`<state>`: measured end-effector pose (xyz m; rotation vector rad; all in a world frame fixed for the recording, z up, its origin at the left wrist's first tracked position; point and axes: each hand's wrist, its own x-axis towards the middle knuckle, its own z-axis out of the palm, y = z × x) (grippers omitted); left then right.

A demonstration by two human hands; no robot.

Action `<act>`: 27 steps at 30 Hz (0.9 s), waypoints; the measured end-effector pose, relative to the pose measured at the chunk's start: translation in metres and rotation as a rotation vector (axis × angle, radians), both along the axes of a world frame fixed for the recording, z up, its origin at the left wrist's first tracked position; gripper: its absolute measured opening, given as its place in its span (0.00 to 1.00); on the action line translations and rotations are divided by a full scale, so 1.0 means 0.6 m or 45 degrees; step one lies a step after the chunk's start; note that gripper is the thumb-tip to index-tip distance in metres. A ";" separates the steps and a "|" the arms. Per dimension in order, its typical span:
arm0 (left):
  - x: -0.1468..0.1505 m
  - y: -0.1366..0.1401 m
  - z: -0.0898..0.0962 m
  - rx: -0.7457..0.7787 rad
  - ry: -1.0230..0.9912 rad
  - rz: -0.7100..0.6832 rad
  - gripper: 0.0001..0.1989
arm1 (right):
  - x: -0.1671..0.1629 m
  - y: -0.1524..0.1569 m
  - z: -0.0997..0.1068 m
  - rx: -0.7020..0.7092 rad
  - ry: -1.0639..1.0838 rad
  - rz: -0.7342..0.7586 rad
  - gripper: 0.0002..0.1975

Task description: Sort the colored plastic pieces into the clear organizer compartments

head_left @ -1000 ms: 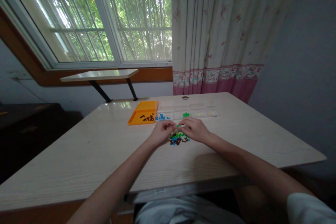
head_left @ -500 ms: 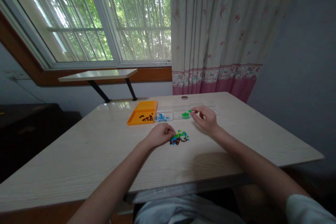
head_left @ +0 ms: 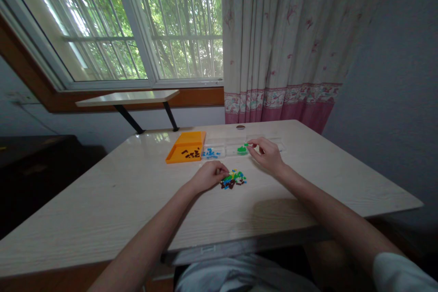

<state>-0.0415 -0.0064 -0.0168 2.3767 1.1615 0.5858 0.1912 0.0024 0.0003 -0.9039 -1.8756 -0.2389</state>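
Room is seen toward the desk [head_left: 352,187] edge, frame right. A green piece [head_left: 246,144] is pinched by the right hand [head_left: 266,154]; the left hand's [head_left: 208,175] hold beside the pile [head_left: 236,178] cannot be determined.

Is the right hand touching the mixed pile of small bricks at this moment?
Apart: the head view shows a strip of tabletop between the right hand and the mixed pile of small bricks.

A pile of pieces [head_left: 234,179] lies on the tabletop [head_left: 137,205] before the cases [head_left: 231,151], the left hand [head_left: 209,175] at its left; a box [head_left: 189,137] stands left of the cases, the right hand [head_left: 267,155] seemingly above them.
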 end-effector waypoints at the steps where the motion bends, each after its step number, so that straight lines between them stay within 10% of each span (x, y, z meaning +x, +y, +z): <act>1: 0.000 0.000 -0.001 -0.005 -0.012 -0.005 0.11 | 0.001 0.003 -0.003 -0.051 -0.016 -0.032 0.08; 14: 0.001 -0.001 -0.001 0.071 0.033 -0.010 0.12 | -0.001 0.059 -0.044 -0.404 -0.193 -0.327 0.10; 27: 0.006 -0.005 0.006 0.117 0.013 -0.024 0.09 | -0.041 -0.009 -0.051 -0.661 -0.432 0.244 0.08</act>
